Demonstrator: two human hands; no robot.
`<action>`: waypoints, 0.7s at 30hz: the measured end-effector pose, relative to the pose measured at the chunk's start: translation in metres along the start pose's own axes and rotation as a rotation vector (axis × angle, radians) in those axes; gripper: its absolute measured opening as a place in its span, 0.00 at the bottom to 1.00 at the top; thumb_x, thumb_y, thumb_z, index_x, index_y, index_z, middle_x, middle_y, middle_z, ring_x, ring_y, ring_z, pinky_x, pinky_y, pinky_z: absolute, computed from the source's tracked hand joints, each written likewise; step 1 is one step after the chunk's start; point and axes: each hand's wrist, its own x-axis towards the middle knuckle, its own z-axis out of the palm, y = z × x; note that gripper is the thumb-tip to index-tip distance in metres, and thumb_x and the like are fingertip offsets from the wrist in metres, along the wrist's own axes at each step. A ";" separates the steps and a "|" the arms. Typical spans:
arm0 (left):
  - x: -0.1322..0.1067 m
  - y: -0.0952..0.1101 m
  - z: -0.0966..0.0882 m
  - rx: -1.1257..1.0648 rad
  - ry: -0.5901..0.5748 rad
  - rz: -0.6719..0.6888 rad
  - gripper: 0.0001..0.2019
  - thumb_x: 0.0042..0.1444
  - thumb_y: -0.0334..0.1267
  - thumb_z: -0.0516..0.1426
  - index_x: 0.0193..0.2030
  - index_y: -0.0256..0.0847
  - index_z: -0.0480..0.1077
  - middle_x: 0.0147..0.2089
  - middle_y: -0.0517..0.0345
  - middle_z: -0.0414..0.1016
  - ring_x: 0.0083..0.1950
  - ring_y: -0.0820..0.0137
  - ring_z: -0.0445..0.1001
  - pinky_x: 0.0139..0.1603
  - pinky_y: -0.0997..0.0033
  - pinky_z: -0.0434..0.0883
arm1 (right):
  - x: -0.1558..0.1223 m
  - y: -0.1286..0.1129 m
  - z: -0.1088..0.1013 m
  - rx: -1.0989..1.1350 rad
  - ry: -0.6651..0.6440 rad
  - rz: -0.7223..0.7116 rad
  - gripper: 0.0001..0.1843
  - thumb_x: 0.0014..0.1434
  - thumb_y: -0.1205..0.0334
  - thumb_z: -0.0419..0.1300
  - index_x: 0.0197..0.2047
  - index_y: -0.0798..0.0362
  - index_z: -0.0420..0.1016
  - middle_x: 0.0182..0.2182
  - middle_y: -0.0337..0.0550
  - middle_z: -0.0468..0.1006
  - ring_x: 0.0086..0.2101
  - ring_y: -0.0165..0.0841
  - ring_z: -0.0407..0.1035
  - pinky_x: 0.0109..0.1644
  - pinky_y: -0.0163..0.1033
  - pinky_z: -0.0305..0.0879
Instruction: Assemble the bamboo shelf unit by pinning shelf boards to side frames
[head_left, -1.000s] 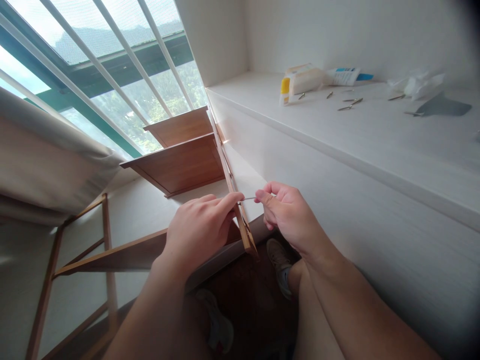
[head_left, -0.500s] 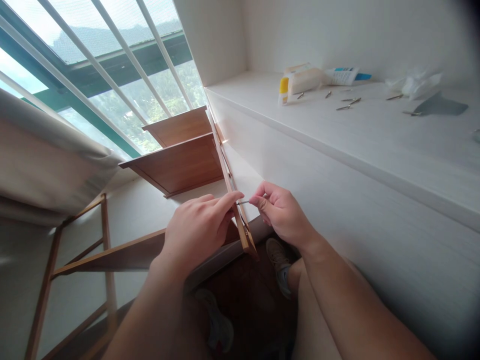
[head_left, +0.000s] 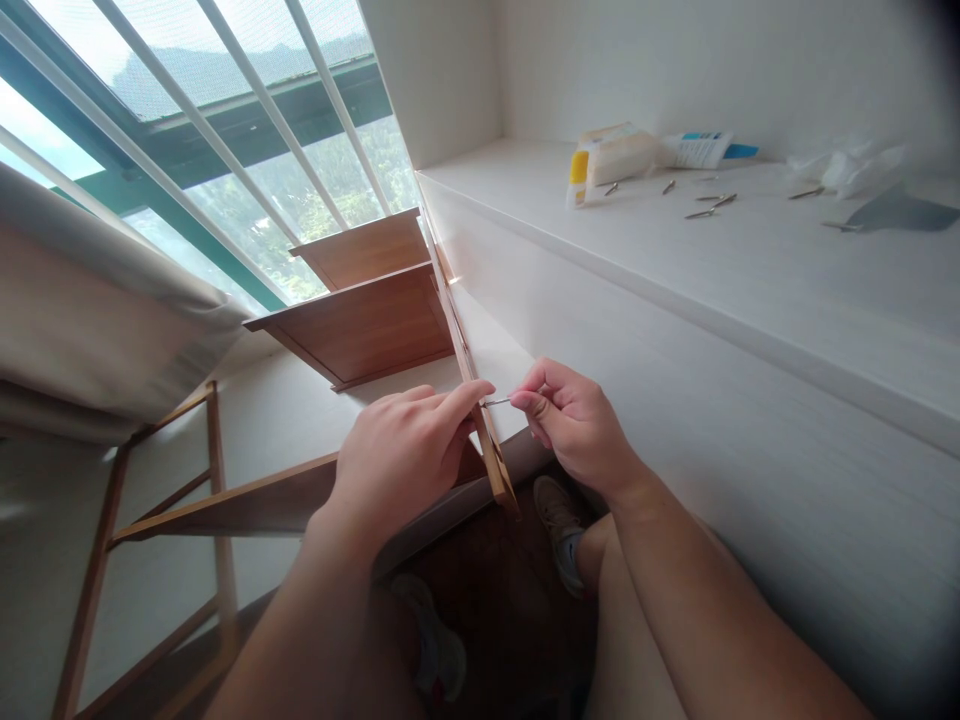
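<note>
A wooden shelf unit stands before me, its narrow side rail (head_left: 491, 455) running down from the window toward the floor. My left hand (head_left: 409, 440) is closed around the rail near its lower end, thumb lying along the top; the fingertips behind it are hidden. On the rail's other side, my right hand (head_left: 566, 415) pinches a thin metal rod (head_left: 498, 402) between thumb and index finger. The rod's far tip meets the rail beside my left thumb. Its other end is covered by my fingers, so its exact kind cannot be made out.
Wooden panels (head_left: 367, 325) project left from the rail, with another wooden frame (head_left: 97, 570) farther left. A white ledge (head_left: 675, 270) on the right bears several metal screws (head_left: 701, 213), a yellow-capped glue stick (head_left: 577, 180), a tube (head_left: 697, 150) and crumpled plastic (head_left: 855, 170). A curtain (head_left: 105, 310) hangs left.
The view has shifted slightly, so both hands and the shelf unit appear a little farther right. Both grips stay the same, with the rod still at the rail.
</note>
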 end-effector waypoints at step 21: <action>-0.001 0.002 0.000 0.017 0.006 -0.011 0.17 0.63 0.35 0.49 0.57 0.52 0.65 0.35 0.62 0.79 0.36 0.65 0.74 0.31 0.68 0.59 | 0.002 -0.003 0.011 0.284 -0.022 0.173 0.17 0.59 0.47 0.60 0.30 0.51 0.64 0.09 0.26 0.56 0.11 0.23 0.46 0.16 0.31 0.43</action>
